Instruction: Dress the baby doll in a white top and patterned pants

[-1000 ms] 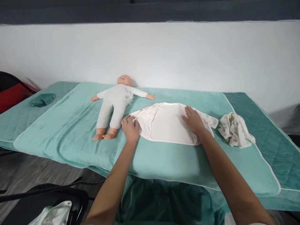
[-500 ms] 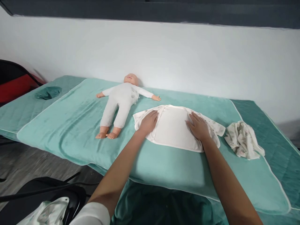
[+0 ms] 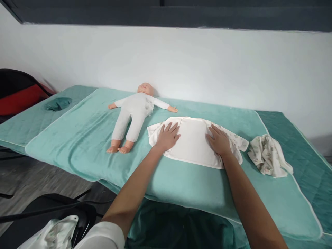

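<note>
A small white baby shirt (image 3: pixel 193 141) with a faint print on its sleeves lies spread on the green bed cover (image 3: pixel 85 138). On its left side rests my left hand (image 3: pixel 167 137), flat with the fingers apart. My right hand (image 3: pixel 219 139) lies flat on the right side of the shirt, fingers spread. Neither hand grips the cloth. To the left, a baby doll (image 3: pixel 136 109) with a white cloth body lies on its back, arms stretched out, head toward the wall. A crumpled printed cloth (image 3: pixel 268 155) sits just right of the shirt's right sleeve.
Behind the bed stands a white wall (image 3: pixel 181 65) with a dark panel (image 3: pixel 166 14) above. The bed has a face hole (image 3: pixel 58 103) at its left end. A black chair (image 3: pixel 46 204) at lower left bears another printed cloth (image 3: pixel 55 233). A red and black chair (image 3: pixel 23 97) stands at far left.
My left hand has shifted slightly right on the shirt and its fingers have spread wider. My right hand stays almost in place. The view has tilted slightly.
</note>
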`<state>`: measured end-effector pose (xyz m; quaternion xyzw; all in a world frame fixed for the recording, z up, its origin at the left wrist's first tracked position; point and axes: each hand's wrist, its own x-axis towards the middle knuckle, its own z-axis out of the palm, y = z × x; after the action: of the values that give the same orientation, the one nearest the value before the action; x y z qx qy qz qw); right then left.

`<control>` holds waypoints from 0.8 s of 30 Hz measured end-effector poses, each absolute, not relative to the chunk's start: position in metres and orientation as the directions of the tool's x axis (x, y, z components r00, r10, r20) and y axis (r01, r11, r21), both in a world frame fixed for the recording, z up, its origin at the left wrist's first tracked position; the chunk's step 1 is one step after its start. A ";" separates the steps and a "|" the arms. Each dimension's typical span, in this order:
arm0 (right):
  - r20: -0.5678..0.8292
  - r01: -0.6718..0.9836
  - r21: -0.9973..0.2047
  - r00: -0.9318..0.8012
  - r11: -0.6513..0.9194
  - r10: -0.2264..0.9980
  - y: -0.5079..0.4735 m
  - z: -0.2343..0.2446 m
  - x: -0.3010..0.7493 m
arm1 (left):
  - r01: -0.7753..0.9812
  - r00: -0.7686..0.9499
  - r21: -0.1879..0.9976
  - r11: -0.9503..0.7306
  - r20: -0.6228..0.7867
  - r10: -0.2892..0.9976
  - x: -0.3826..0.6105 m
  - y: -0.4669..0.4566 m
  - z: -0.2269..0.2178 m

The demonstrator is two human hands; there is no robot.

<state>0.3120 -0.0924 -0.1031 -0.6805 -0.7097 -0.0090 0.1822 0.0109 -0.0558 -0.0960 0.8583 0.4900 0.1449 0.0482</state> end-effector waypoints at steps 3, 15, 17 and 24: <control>0.267 0.974 -0.214 -0.011 0.071 0.964 -0.094 -0.103 0.311 | 0.817 0.498 0.223 -0.531 0.190 0.846 0.010 -0.073 -0.095; 0.253 0.984 -0.179 0.034 0.012 0.967 -0.108 -0.104 0.303 | 0.826 0.474 0.245 -0.508 0.189 0.860 0.006 -0.112 -0.097; 0.248 0.985 -0.173 0.041 0.003 0.968 -0.111 -0.105 0.303 | 0.827 0.472 0.243 -0.507 0.191 0.861 0.005 -0.117 -0.096; 0.214 0.986 -0.163 0.055 -0.020 0.975 -0.121 -0.104 0.298 | 0.830 0.465 0.242 -0.503 0.198 0.863 0.003 -0.125 -0.096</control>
<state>0.2982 -0.1206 -0.1045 -0.7138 -0.6870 -0.0209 0.1343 0.0029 -0.1251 -0.0963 0.8541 0.4954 0.1482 0.0555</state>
